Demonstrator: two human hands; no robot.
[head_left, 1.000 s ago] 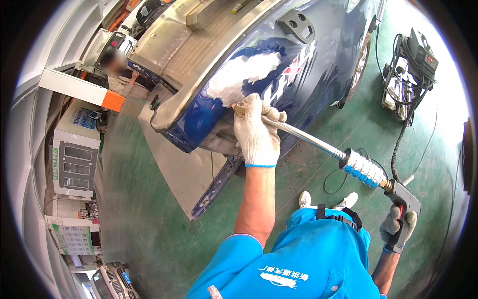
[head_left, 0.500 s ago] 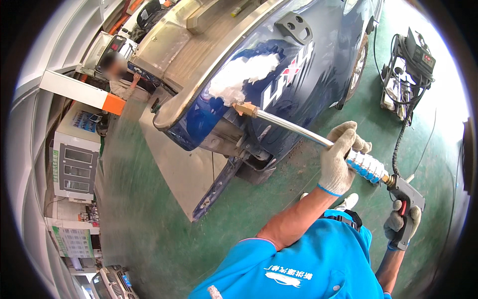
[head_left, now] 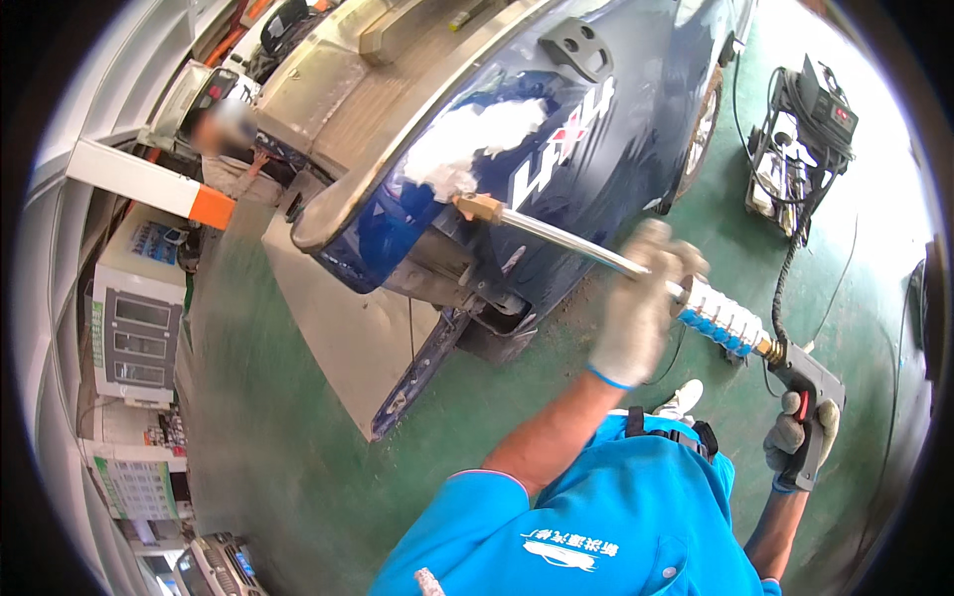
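My gloved right hand [head_left: 807, 432] is closed round the pistol grip of a slide-hammer dent puller [head_left: 571, 238], with fingers by its red trigger. My gloved left hand [head_left: 636, 308], smeared by motion, is at the steel rod, just ahead of the ribbed silver-and-blue weight [head_left: 723, 318]; whether its fingers grip the rod I cannot tell. The copper-coloured tip [head_left: 479, 207] of the puller meets the side panel of a dark blue pickup truck [head_left: 606, 159], at the lower edge of a bare, whitish patch [head_left: 467, 144] near the rear corner.
A wheeled welding machine [head_left: 800, 149] stands at the far right, its thick cable [head_left: 785, 268] running to the puller. The lowered tailgate [head_left: 343, 338] juts out at the truck's rear. Beyond the bed, another person [head_left: 234, 159] crouches. A grey-and-white cabinet [head_left: 139, 333] stands at left on the green floor [head_left: 298, 447].
My left hand has shifted a little along the rod and is now blurred. The whole view has drifted slightly. My right hand keeps its hold, and the tip stays at the panel.
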